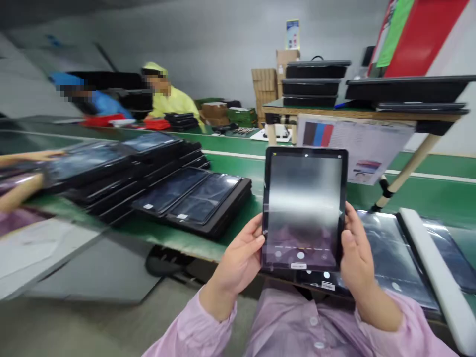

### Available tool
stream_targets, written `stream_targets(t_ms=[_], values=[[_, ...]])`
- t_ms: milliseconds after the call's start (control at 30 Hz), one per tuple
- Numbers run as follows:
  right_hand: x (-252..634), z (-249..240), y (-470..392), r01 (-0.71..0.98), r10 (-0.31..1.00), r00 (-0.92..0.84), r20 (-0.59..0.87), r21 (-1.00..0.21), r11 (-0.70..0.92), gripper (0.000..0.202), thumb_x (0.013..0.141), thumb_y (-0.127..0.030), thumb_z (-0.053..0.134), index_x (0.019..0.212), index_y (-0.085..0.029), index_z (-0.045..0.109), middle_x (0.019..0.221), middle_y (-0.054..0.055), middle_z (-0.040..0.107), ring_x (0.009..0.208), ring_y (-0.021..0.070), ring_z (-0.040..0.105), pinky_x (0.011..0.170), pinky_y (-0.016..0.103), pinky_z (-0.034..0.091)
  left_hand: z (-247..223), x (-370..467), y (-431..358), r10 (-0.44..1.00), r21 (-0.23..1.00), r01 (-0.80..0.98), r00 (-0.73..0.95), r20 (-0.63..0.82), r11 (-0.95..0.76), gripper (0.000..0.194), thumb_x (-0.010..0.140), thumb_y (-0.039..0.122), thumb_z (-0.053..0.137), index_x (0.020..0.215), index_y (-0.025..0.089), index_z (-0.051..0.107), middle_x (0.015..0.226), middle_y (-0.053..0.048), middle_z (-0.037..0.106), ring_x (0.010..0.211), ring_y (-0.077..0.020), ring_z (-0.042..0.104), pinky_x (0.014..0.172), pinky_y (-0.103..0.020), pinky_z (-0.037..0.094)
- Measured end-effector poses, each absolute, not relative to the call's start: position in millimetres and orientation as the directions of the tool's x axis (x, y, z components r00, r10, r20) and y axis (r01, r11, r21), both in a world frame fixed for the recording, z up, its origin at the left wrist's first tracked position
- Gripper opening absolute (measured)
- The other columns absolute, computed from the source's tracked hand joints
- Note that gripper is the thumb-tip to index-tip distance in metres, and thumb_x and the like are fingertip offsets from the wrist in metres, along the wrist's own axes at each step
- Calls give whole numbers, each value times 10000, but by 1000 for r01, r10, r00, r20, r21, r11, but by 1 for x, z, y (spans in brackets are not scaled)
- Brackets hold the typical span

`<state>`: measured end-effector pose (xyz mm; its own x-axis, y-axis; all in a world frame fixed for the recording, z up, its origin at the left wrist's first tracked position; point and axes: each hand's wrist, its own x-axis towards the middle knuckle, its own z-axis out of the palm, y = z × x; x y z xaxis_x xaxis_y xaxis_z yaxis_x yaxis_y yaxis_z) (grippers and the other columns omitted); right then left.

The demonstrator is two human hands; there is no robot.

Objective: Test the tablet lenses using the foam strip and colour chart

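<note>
A tablet (305, 208) is held upright in front of me, its lit screen showing what looks like a camera view with a round white button near the bottom. My left hand (241, 258) grips its left edge, thumb on the front and fingers behind. On the opposite edge, my right hand (356, 248) is closed the same way. Below the held tablet, another dark tablet (316, 280) with a small white label shows in part. To the right lie more tablets (394, 258), beside a long white foam strip (435, 267).
Black trays of tablets (208, 198) are stacked on the green bench (230, 168) to the left. A co-worker's arm (22, 193) reaches in at far left. A wooden-legged shelf (357, 113) with black trays (314, 87) stands ahead. Two people sit across the bench.
</note>
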<state>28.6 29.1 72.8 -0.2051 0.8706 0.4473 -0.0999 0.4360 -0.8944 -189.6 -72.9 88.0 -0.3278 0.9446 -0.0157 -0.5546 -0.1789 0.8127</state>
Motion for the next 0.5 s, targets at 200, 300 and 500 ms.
stream_targets(t_ms=[200,300,500], values=[[23,71,44,-481,975,-207,77,-876,-33,632,857,-781,709,1254,-290,751,1372,66,763,1381,337,656,1184,580,530,58,-168,-52,765,884,-118,-562,316,-452,635,865,528,815,1434,283,678,1530,-126,648,1422,-344,611,1157,-465,536],[27,75,47,-515,954,-299,-9,-840,-169,657,748,-819,788,1100,-264,794,1210,69,823,1318,366,695,1142,587,566,52,-160,-51,735,849,361,-436,519,-385,1040,784,554,886,1658,263,404,1677,-179,466,1572,-401,419,1283,-568,363],[35,81,49,-553,948,-318,6,-813,-180,624,719,-792,832,1049,-263,800,1111,56,842,1343,356,678,1151,571,562,54,-144,-50,734,667,729,-365,573,-157,1417,680,566,942,1733,233,53,1681,-269,334,1557,-473,391,1208,-657,414]])
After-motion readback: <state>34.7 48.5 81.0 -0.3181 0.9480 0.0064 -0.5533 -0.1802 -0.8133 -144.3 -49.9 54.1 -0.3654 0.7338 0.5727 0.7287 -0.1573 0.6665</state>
